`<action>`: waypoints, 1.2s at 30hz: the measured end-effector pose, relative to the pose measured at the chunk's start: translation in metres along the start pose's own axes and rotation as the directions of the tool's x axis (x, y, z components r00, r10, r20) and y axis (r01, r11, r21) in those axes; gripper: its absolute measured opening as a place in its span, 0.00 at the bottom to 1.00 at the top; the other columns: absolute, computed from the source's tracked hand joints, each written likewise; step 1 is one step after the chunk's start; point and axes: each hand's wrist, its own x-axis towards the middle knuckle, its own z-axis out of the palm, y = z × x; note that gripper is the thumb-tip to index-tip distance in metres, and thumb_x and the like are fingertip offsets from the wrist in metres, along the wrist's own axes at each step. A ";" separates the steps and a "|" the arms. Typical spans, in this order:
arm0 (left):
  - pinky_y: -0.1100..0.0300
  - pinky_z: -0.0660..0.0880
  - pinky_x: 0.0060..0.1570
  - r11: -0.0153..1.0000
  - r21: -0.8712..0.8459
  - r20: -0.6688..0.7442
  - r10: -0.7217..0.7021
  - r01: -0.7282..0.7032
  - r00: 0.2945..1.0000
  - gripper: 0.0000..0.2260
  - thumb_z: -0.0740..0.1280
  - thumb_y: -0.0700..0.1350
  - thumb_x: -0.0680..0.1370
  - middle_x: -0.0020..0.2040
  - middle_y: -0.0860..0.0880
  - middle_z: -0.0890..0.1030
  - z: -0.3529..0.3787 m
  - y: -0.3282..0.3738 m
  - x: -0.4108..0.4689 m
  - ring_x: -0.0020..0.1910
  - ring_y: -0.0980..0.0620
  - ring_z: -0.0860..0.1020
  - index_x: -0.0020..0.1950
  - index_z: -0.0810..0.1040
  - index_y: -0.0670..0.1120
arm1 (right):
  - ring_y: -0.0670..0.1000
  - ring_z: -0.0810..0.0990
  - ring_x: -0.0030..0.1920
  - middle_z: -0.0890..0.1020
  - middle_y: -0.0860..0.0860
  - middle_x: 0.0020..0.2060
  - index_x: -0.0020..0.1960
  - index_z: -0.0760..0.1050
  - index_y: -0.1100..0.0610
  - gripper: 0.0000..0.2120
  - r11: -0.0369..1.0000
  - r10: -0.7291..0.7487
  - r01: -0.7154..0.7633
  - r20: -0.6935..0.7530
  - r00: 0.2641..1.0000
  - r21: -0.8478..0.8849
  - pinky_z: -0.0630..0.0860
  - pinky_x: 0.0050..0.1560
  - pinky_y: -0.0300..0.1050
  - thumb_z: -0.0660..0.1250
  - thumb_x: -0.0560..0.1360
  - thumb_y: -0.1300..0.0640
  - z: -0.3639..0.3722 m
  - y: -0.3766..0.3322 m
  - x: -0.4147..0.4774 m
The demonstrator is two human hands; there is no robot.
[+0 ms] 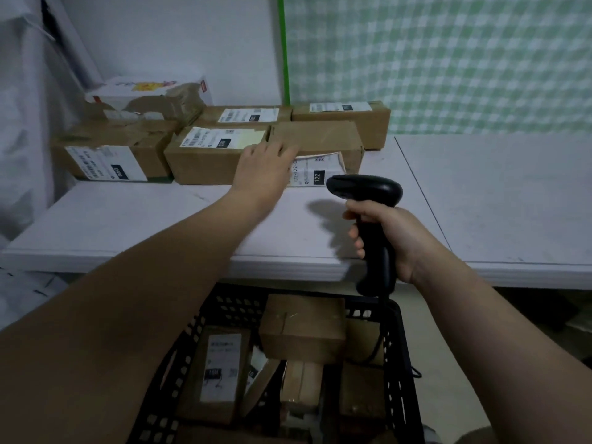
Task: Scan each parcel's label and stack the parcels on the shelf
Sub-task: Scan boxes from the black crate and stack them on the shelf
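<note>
Several brown cardboard parcels stand in rows at the back of a white shelf (128,225). My left hand (264,166) reaches forward with straight fingers and rests on the front of a brown parcel (320,137) whose white label (315,174) reads 122. A parcel with a white and yellow label (205,155) stands just left of it. My right hand (384,238) grips the handle of a black barcode scanner (368,193), its head pointing at the 122 label from a short way in front.
A black plastic crate (398,363) below the shelf edge holds several more brown parcels (302,325). A torn box (109,155) and a white printed box (150,88) sit at the far left. A green checked cloth (448,59) hangs behind on the right.
</note>
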 end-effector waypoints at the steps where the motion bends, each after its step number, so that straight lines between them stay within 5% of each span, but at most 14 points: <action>1: 0.49 0.64 0.61 0.998 -0.068 -0.007 0.002 -0.003 1.000 0.21 0.62 0.46 0.80 0.65 0.44 0.72 -0.005 0.002 -0.013 0.62 0.42 0.70 0.72 0.66 0.48 | 0.50 0.73 0.25 0.75 0.54 0.27 0.44 0.76 0.61 0.09 0.999 -0.008 0.008 0.019 1.000 -0.036 0.71 0.25 0.40 0.68 0.76 0.54 0.000 0.002 -0.005; 5: 0.49 0.64 0.65 0.966 -0.258 0.031 0.025 -0.017 0.999 0.21 0.60 0.52 0.79 0.67 0.44 0.74 -0.013 0.009 -0.106 0.65 0.43 0.71 0.70 0.71 0.45 | 0.52 0.74 0.24 0.76 0.57 0.28 0.42 0.75 0.62 0.10 0.974 0.008 0.012 0.090 0.996 -0.227 0.73 0.25 0.42 0.69 0.75 0.54 0.002 0.026 -0.031; 8: 0.43 0.66 0.66 0.975 -0.221 0.098 0.035 -0.013 0.995 0.26 0.56 0.57 0.77 0.68 0.40 0.73 0.001 0.011 -0.189 0.67 0.39 0.71 0.68 0.73 0.42 | 0.52 0.75 0.25 0.77 0.58 0.28 0.39 0.76 0.62 0.11 0.935 0.088 -0.022 0.171 0.981 -0.354 0.73 0.28 0.43 0.70 0.75 0.55 0.005 0.061 -0.056; 13: 0.38 0.69 0.64 0.926 -0.341 0.250 -0.076 0.162 0.965 0.25 0.59 0.55 0.76 0.68 0.36 0.72 0.034 0.028 -0.286 0.67 0.35 0.70 0.66 0.75 0.39 | 0.52 0.77 0.26 0.79 0.56 0.28 0.40 0.76 0.60 0.07 0.823 0.245 -0.164 0.079 0.966 -0.544 0.75 0.28 0.42 0.71 0.75 0.58 0.001 0.134 -0.081; 18: 0.51 0.62 0.67 0.750 -0.398 0.611 -0.212 0.528 0.762 0.26 0.57 0.59 0.79 0.72 0.42 0.63 0.081 0.043 -0.304 0.72 0.41 0.61 0.70 0.68 0.43 | 0.54 0.73 0.27 0.75 0.57 0.30 0.43 0.76 0.62 0.04 0.787 0.303 -0.330 -0.140 0.943 -0.521 0.70 0.28 0.44 0.70 0.73 0.62 -0.013 0.166 -0.067; 22: 0.50 0.67 0.64 0.386 -0.448 0.715 -0.387 0.806 0.582 0.24 0.62 0.56 0.79 0.71 0.40 0.66 0.107 0.051 -0.268 0.68 0.40 0.67 0.69 0.68 0.41 | 0.55 0.74 0.31 0.76 0.57 0.34 0.46 0.77 0.62 0.05 0.833 0.286 -0.356 -0.221 0.933 -0.423 0.70 0.31 0.45 0.71 0.73 0.61 -0.014 0.167 -0.047; 25: 0.47 0.67 0.67 0.261 -0.405 0.790 -0.384 0.876 0.479 0.32 0.62 0.59 0.78 0.74 0.40 0.62 0.122 0.056 -0.241 0.70 0.39 0.66 0.75 0.60 0.42 | 0.54 0.75 0.37 0.76 0.54 0.36 0.45 0.76 0.59 0.06 0.828 0.280 -0.363 -0.244 0.928 -0.427 0.69 0.34 0.44 0.72 0.73 0.59 -0.011 0.164 -0.034; 33: 0.47 0.70 0.64 0.275 -0.374 0.813 -0.363 0.886 0.455 0.28 0.67 0.55 0.74 0.67 0.43 0.70 0.145 0.063 -0.242 0.66 0.41 0.70 0.71 0.66 0.46 | 0.49 0.79 0.44 0.82 0.52 0.45 0.46 0.76 0.53 0.04 0.879 0.256 -0.319 -0.215 0.942 -0.353 0.72 0.39 0.40 0.71 0.74 0.54 -0.009 0.167 -0.020; 36: 0.55 0.75 0.52 0.060 -0.457 0.822 -0.353 0.887 0.447 0.23 0.65 0.43 0.79 0.66 0.46 0.72 0.137 0.064 -0.261 0.60 0.48 0.73 0.72 0.64 0.47 | 0.49 0.79 0.44 0.81 0.53 0.46 0.47 0.75 0.55 0.05 0.897 0.284 -0.335 -0.206 0.936 -0.287 0.72 0.38 0.39 0.71 0.74 0.55 -0.008 0.169 -0.019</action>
